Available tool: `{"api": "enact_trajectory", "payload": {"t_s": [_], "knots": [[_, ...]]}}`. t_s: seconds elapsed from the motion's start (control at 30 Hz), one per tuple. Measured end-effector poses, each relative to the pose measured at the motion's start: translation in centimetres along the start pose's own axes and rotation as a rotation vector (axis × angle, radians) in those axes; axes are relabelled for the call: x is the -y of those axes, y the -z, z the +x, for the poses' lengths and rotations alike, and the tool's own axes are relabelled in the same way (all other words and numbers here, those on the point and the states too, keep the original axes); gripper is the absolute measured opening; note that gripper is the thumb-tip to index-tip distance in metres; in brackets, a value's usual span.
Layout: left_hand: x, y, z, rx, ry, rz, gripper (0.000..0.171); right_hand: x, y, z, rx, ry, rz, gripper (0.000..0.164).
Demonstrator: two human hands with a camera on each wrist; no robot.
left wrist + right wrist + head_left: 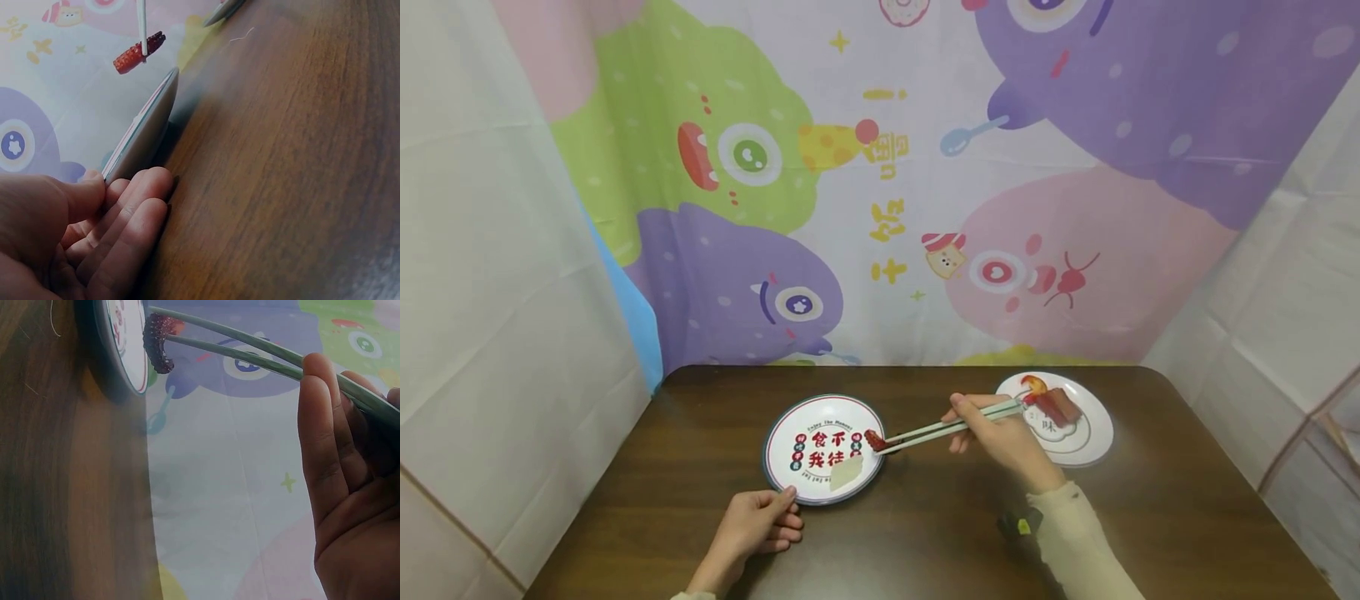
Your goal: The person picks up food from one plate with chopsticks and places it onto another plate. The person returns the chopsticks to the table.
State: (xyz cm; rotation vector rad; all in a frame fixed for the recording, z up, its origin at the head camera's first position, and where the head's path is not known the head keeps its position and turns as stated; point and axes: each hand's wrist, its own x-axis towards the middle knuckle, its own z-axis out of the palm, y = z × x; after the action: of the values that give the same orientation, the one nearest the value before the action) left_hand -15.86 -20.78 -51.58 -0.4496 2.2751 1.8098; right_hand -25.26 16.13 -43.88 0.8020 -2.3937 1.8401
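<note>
My left hand [752, 529] pinches the near-left rim of a white plate [782, 433] with a dark green edge and red lettering, thumb on top and fingers below in the left wrist view. A flat beige piece [847, 474] lies on that plate. In my right hand [1003, 437] is a pair of pale green chopsticks [917, 441], pointing left. Their tips grip a small, dark red, bumpy, curved piece of food [874, 441] at the plate's right rim. It appears above the rim in the left wrist view [134, 56].
A second white plate [1093, 433] stands at the back right, holding reddish-brown meat-like pieces [1054, 407] and an orange-yellow curled piece [1033, 384]. The brown wooden table [910, 542] meets a cartoon-printed curtain [880, 325] at its back edge. White cloth walls [497, 333] flank it.
</note>
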Motion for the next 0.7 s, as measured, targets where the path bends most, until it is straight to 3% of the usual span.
{"api": "enact_trajectory", "payload": {"t_s": [0.7], "knots": [[0.4, -0.1, 0.2, -0.008, -0.019, -0.003, 0.042, -0.4, -1.2, 0.3, 0.05, -0.032, 0.024, 0.033]]}}
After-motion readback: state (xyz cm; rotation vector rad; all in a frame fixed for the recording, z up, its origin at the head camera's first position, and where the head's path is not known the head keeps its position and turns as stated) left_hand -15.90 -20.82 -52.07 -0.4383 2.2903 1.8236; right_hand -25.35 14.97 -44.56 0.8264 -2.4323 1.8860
